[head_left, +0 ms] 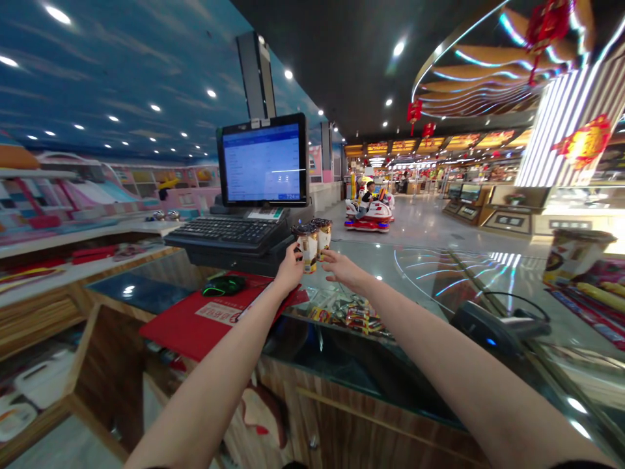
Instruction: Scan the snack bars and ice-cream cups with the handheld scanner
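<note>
Two printed cups with dark lids stand close together on the glass counter beside the till. My left hand [291, 266] is at the left side of the nearer cup [309, 254], its fingers curled against it. Reaching in from the right, my right hand [342, 268] has its fingers apart, with the tips close to the farther cup [323, 233]. Whether those fingertips touch it is hard to tell. Just below my hands is a spread of small colourful packets [359, 316], on or under the glass.
A till screen [263, 161] rises behind a black keyboard [227, 231]. On a red mat [180, 322] lies a computer mouse [223, 285]. To the right are a dark device with a blue light [488, 329] and another large cup [571, 257]. Farther off, a person [370, 195] sits in a ride-on car.
</note>
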{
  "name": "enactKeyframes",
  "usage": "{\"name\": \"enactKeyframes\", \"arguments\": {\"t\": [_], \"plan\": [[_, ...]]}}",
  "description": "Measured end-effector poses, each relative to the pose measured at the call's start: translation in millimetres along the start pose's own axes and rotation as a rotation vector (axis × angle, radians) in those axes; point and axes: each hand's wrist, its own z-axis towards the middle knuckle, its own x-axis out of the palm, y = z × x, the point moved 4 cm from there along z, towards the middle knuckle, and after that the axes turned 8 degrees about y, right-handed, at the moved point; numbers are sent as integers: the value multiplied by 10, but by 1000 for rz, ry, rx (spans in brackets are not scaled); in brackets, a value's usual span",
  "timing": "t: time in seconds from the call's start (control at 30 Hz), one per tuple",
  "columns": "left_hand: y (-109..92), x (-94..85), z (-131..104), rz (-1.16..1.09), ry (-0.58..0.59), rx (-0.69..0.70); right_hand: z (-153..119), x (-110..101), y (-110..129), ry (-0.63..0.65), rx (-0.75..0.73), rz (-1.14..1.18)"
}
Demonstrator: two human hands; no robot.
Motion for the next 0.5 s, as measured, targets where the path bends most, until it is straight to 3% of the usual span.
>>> {"name": "enactKeyframes", "arguments": {"t": [0.2,0.5], "plan": [[-208,276,-86,-11,14,-70,-249,-237,141,-57,-9,10],[-597,839,-196,-46,147,-39,-806,-744,407,-157,-42,3]]}}
